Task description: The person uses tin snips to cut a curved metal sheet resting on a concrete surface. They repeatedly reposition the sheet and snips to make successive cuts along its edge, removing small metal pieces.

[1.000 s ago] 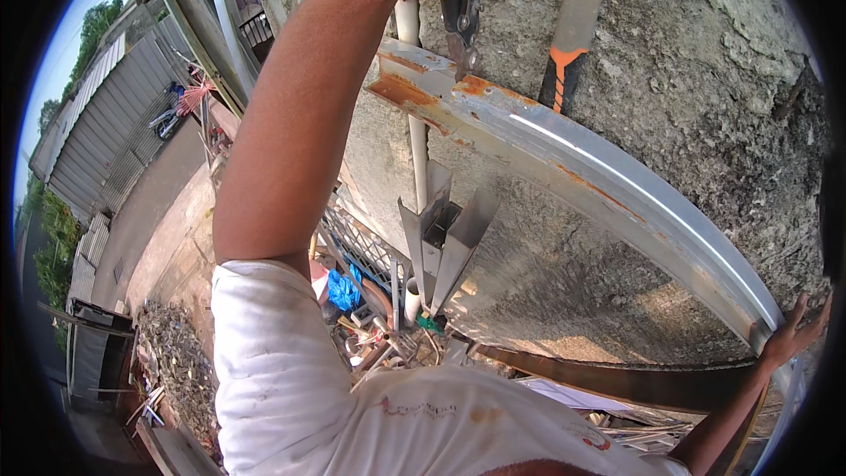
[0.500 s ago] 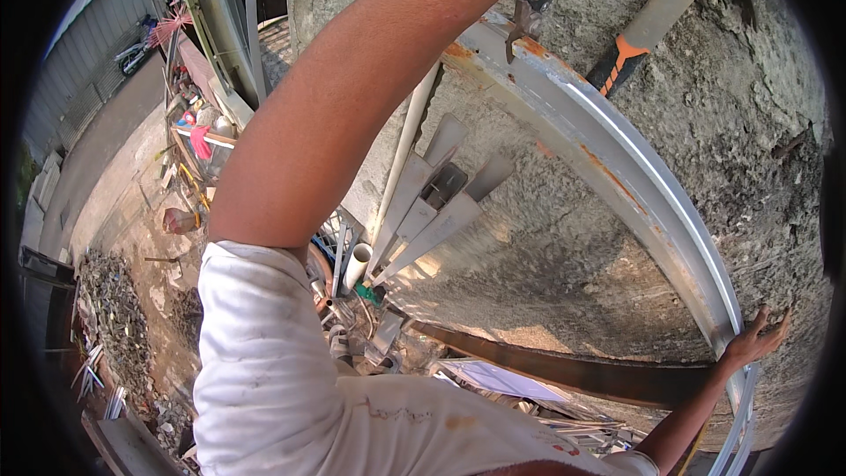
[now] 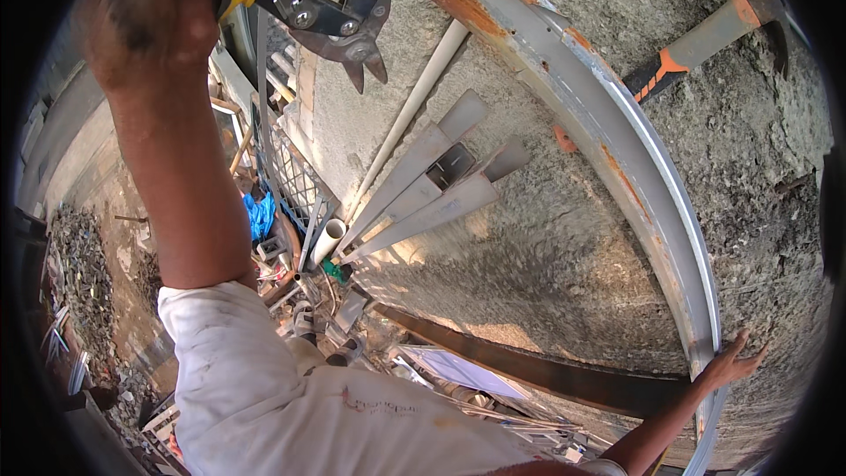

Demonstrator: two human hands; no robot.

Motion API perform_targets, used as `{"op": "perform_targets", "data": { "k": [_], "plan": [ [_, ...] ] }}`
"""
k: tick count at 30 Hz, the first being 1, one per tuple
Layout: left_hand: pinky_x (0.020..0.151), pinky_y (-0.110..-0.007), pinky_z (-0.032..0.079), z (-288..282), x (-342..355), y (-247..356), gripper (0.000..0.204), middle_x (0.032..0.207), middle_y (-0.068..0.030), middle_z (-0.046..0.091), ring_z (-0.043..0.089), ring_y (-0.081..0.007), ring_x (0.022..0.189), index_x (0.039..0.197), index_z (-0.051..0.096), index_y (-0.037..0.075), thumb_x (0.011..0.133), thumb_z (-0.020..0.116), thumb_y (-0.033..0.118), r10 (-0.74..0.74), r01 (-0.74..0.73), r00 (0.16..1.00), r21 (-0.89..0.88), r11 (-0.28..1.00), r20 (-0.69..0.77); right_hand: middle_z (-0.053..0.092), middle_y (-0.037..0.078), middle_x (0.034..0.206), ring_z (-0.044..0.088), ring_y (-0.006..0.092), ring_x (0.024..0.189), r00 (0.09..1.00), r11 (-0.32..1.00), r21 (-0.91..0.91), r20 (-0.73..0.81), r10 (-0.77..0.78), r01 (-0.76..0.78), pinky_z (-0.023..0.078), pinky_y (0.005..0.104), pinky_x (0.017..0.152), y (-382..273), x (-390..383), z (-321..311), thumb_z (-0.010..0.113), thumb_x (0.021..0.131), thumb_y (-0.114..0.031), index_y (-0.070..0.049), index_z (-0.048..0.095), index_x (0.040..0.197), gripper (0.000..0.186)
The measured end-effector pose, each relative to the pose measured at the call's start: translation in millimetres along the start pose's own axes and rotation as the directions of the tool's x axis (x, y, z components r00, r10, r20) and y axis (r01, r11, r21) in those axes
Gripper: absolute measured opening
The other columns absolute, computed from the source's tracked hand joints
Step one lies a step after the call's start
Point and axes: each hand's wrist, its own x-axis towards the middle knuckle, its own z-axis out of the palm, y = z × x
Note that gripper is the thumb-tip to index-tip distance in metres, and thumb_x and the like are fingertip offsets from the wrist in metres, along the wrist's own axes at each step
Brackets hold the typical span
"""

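My left hand (image 3: 159, 18), raised at the upper left, is wrapped round the yellow grip of a pair of tin snips (image 3: 339, 26). The jaws of the snips are slightly apart, clear of the metal. A long pale metal channel (image 3: 608, 123) with rust patches runs along the rough concrete wall (image 3: 564, 238), curved by the lens. Low on the right, my right hand (image 3: 730, 366) lies across the channel near its lower stretch, fingers spread towards the concrete. A claw hammer (image 3: 705, 44) with a grey and orange handle rests beyond the channel at the upper right.
Several grey metal profiles (image 3: 414, 185) lean together beside a white pipe (image 3: 333, 234). A dark brown beam (image 3: 529, 366) crosses below the wall. Scrap, a blue bag (image 3: 258, 216) and a rubble heap (image 3: 84, 282) lie on the ground at the left.
My left hand has swung left with the tin snips, away from the rusty end of the channel. My right hand stays at the channel. The view has shifted.
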Motion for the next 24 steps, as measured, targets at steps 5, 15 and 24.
{"op": "perform_targets", "data": {
  "k": [5, 15, 24],
  "plan": [
    [0.036, -0.019, 0.032, 11.5, -128.8, -7.6, 0.072, 0.062, 0.003, 0.046, 0.035, -0.0038, 0.041, 0.095, 0.05, 0.007, 0.082, 0.07, 0.075, -0.36, 0.42, 0.883, 0.164, 0.893, -0.302, 0.043, 0.02, 0.154, 0.04, 0.0343, 0.146, 0.984, 0.922, 0.379, 0.121, -0.131, 0.076, 0.033, 0.0547, 0.12, -90.4, -39.3, -48.6, 0.061, 0.102, -0.048, -0.006, 0.043, 0.153, 0.069],
    [0.053, -0.026, 0.046, 138.6, -185.0, -83.8, 0.055, 0.087, -0.0058, 0.054, 0.051, -0.0069, 0.062, 0.097, 0.057, 0.0, 0.087, 0.081, 0.048, -0.659, 0.66, 0.736, -0.386, 0.644, 0.159, 0.046, 0.018, 0.134, 0.048, 0.0315, 0.127, 0.45, 0.293, 0.756, 0.603, -0.659, -0.585, 0.04, 0.0494, 0.107, -254.0, -222.3, -92.0, 0.09, 0.073, -0.051, -0.001, 0.041, 0.143, 0.099],
    [0.086, -0.033, 0.054, 212.6, -140.7, -106.1, 0.066, 0.099, -0.0053, 0.054, 0.056, -0.0121, 0.089, 0.11, 0.057, 0.003, 0.084, 0.077, 0.06, -0.556, 0.636, 0.766, -0.508, 0.581, 0.323, 0.069, 0.016, 0.092, 0.071, 0.0233, 0.082, 0.587, -0.044, 0.699, 0.563, -0.581, -0.714, 0.058, 0.0321, 0.075, -280.6, -144.3, -88.6, 0.054, 0.096, -0.069, 0.001, 0.046, 0.115, 0.073]
  ]
}}
